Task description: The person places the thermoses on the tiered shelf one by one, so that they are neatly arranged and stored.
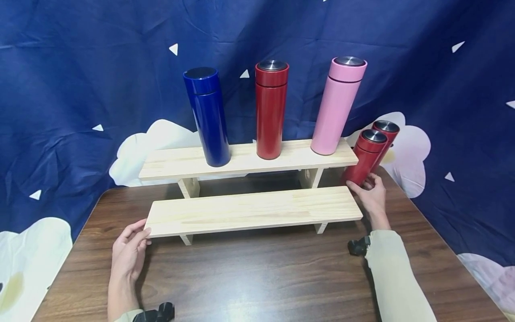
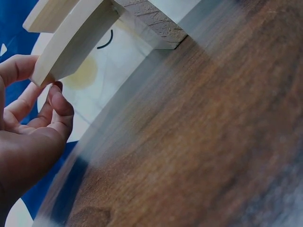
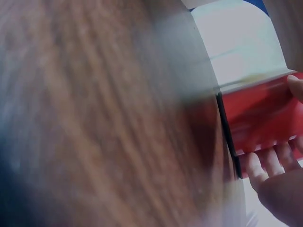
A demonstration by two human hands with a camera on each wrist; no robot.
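Note:
My left hand (image 1: 128, 252) pinches the left end of the lower shelf board (image 1: 253, 212), thumb on one face and fingers at the other. The left wrist view shows that board (image 2: 71, 49) between my thumb and fingers. At the right end of the shelf, my right hand (image 1: 373, 197) grips the lower part of a red thermos flask (image 1: 364, 156) with a steel lid. Thumb and fingers lie on opposite sides of the flask (image 3: 260, 116) in the right wrist view. Directly behind it stands a second red thermos flask (image 1: 388, 134), partly hidden.
The raised rear shelf board (image 1: 173, 163) carries a blue flask (image 1: 209, 118), a red flask (image 1: 272, 112) and a pink flask (image 1: 339, 107). Both boards belong to a pale wooden stand on a brown table (image 1: 261, 277). A dark blue cloth (image 1: 120, 67) with white shapes hangs behind.

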